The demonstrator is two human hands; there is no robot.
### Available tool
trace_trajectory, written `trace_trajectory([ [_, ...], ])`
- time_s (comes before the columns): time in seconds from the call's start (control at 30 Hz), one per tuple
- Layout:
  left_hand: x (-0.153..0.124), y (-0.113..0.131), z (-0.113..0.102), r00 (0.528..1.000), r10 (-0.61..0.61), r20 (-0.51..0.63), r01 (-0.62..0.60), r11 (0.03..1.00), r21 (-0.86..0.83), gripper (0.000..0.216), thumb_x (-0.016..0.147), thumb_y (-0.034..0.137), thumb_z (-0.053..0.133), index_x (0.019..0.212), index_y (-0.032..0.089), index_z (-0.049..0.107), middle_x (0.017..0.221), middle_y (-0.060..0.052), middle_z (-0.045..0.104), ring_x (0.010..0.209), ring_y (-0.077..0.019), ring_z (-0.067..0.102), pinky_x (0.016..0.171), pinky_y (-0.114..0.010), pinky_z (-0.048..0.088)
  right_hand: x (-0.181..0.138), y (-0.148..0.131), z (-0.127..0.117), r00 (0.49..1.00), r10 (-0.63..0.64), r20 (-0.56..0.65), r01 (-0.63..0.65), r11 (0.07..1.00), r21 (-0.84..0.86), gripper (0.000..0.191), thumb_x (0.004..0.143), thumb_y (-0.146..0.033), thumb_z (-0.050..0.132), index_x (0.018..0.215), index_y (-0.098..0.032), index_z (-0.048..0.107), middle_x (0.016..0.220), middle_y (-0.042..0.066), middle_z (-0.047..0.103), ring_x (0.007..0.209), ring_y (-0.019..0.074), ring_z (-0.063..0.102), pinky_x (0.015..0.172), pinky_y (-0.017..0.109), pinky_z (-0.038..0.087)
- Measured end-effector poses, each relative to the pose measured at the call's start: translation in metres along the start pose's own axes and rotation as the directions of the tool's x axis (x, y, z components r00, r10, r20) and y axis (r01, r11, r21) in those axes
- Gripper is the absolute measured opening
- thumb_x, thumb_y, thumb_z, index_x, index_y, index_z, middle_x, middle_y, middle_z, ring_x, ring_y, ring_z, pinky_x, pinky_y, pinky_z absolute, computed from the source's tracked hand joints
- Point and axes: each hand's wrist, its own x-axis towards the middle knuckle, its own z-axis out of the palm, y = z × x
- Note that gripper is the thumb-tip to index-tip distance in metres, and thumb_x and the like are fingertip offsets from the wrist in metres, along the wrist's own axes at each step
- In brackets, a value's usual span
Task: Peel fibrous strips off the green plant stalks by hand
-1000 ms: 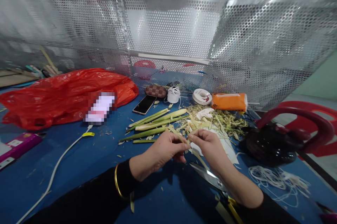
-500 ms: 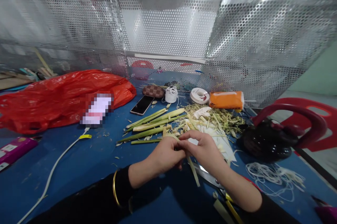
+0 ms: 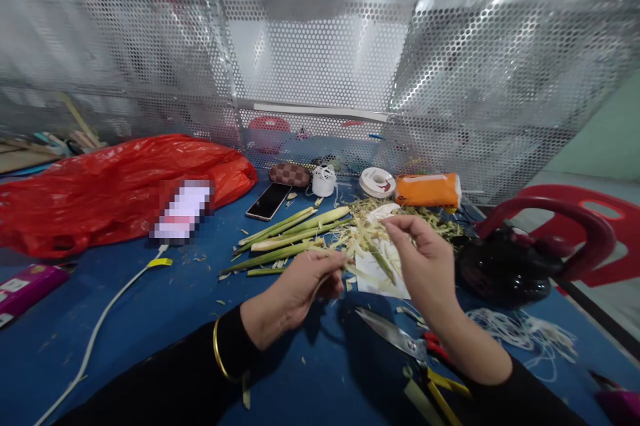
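My left hand (image 3: 303,285) is closed in a pinch around a thin, pale strip of plant stalk (image 3: 316,287) at the middle of the table. To its right, my right hand (image 3: 425,266) is raised over the scraps with thumb and fingertips pressed together; whether anything is between them is too small to see. Green stalks (image 3: 295,233) lie just beyond my left hand. A heap of shredded plant peelings (image 3: 367,216) spreads across a white paper (image 3: 373,273) behind both hands. Below my right hand lies a pair of scissors (image 3: 393,333), blades pointing left.
A black kettle (image 3: 505,273) with a maroon handle stands right, near tangled white string (image 3: 520,333). Behind lie a phone (image 3: 270,201), a checkered case (image 3: 290,175), a ribbon spool (image 3: 377,183) and an orange pack (image 3: 427,191). A red plastic bag (image 3: 125,193) covers the left.
My hands were together over the strip; now they are apart. My right hand has moved up and right toward the peelings, while my left keeps a strip. The scissors are more exposed.
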Motion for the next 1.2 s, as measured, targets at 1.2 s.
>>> trace_trajectory([
  [1.2,-0.001,0.012,-0.001,0.999,-0.016,0.03,0.022,0.98,-0.199,0.009,0.085,0.011,0.059,0.077,0.009,0.064,0.058,-0.001,0.064,0.043,-0.0059,0.058,0.042,-0.013,0.045,-0.006,0.019,0.018,0.795,-0.229,0.562,0.27,0.963,0.011,0.02,0.082,-0.016,0.057,0.065,-0.02,0.065,0.062,0.001,0.063,0.062,0.0165,0.056,0.063,0.03,0.044],
])
